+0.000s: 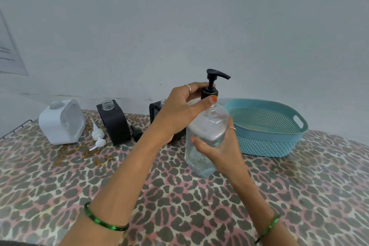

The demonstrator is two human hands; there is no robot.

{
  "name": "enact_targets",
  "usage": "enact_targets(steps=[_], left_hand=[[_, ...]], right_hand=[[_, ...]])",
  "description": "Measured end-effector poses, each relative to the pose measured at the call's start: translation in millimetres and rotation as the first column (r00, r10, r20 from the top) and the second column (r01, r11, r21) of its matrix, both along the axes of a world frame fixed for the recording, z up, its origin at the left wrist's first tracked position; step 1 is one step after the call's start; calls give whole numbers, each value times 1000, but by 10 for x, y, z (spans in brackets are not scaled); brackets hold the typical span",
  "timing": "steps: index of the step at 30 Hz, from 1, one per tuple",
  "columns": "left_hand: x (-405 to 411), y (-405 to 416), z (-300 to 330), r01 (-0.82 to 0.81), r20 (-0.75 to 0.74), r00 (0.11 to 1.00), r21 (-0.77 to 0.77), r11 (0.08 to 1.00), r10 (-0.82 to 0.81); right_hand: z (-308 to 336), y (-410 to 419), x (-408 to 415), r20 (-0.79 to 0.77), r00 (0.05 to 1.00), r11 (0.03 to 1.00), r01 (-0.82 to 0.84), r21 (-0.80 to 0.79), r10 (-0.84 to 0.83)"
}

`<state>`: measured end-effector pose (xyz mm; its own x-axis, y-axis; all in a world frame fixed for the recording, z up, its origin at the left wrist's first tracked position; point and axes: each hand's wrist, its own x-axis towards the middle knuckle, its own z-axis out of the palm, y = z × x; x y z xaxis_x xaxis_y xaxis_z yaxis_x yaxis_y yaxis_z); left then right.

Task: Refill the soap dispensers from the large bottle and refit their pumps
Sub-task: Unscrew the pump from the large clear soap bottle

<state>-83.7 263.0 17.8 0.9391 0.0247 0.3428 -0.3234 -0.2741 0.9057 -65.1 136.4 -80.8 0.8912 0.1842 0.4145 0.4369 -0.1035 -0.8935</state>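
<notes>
Pale wall (179, 16); leopard-print tbl cover (179, 205); poss. poster (12, 54).

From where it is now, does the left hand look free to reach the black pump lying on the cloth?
Probably not right away: the left hand grips the pump collar of the clear bottle. Once released, the way to the loose black pump looks open.

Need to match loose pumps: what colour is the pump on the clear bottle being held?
Black pump, seen clearly in the head view.
</notes>
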Motion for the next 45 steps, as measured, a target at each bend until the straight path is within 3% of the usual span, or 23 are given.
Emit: enact_targets(steps=[8, 15, 25, 33, 37, 45], left_hand=[[70, -157, -38, -261, 123, 959, 42, 964, 254], [-66, 11, 34, 21, -1, 1000, 101, 995, -21], [28, -82, -26, -209, 114, 974, 141, 968, 194], [-75, 27, 14, 25, 9, 1000, 132, 991, -26], [-31, -7, 10, -108, 79, 992, 154, 982, 97], [31, -149, 117, -275, 199, 944, 24, 961, 265]], right_hand=[[-92, 47, -25, 3, 1000, 998, 16, 65, -17], [-131, 40, -10, -9, 1000, 996, 15, 86, -14], [-151, 33, -10, -20, 1000, 997, 6, 76, -5], [-141, 36, -19, -18, 1000, 996, 4, 84, -2], [-141, 28, -22, -13, 1000, 997, 1, 79, 0], [-117, 19, -44, 2, 1000, 997, -1, 75, 1]])
